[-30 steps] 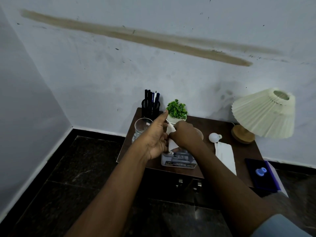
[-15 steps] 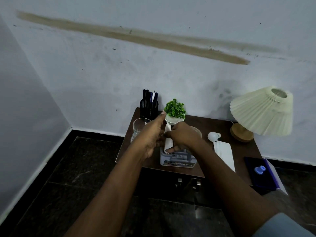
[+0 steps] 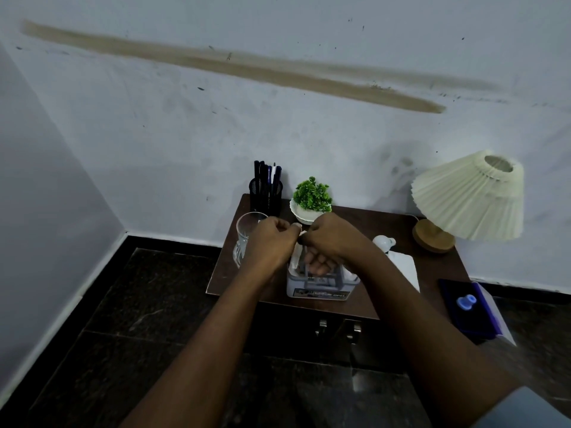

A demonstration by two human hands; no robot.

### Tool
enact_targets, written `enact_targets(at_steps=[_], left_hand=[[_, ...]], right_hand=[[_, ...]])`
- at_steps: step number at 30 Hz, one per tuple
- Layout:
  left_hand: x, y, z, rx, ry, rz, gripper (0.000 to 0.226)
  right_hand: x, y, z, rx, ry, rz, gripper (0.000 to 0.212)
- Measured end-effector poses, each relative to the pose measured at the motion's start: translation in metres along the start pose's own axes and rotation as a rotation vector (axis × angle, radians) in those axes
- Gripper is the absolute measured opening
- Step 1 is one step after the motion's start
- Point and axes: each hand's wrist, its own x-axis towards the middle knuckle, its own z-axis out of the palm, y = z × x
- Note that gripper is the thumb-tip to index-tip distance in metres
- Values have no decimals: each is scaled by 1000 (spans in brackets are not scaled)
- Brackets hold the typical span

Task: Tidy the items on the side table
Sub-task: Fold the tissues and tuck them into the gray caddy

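1. White tissue is pinched by both hands, left hand and right hand, fingers curled, just above the tissue box on the worktop.
2. Likely step: tucking it into the box.
3. Next calls for pressing it gently down.

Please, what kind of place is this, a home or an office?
Probably a corner of a room at home, perhaps a bedroom: a small wooden side table bears a pleated table lamp, a potted plant and a pen holder.
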Motion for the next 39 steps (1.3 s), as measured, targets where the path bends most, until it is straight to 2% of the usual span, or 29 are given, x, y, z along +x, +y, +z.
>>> enact_targets(at_steps=[4, 9, 14, 16, 19, 21, 25, 32, 35, 37, 39], left_hand=[[2, -6, 3, 172, 7, 61, 25], [3, -9, 1, 313, 43, 105, 19], [4, -9, 1, 355, 39, 122, 17], [4, -8, 1, 344, 32, 126, 20], [2, -7, 0, 335, 43, 140, 36], [2, -7, -1, 348, 29, 133, 32], [2, -8, -3, 403, -1, 114, 17], [1, -8, 0, 392, 18, 107, 22], [-4, -3, 9, 380, 142, 216, 26], [-10, 5, 24, 351, 211, 348, 30], [-17, 12, 43, 295, 183, 468, 32]], right_hand=[[0, 12, 6, -34, -19, 22, 23], [5, 17, -6, -80, 120, -63, 23], [-6, 11, 1, 58, -72, -76, 21], [-7, 8, 5, 64, -68, -76, 22], [-6, 7, 3, 73, -74, -69, 25], [-6, 9, -2, 95, -76, -55, 29], [-4, 13, -18, 58, 70, -86, 21], [-12, 50, -88, -43, 464, -152, 13], [-18, 89, -116, -69, 518, -24, 13], [-19, 115, -125, -106, 511, 49, 14], [-17, 135, -127, -176, 480, 108, 12]])
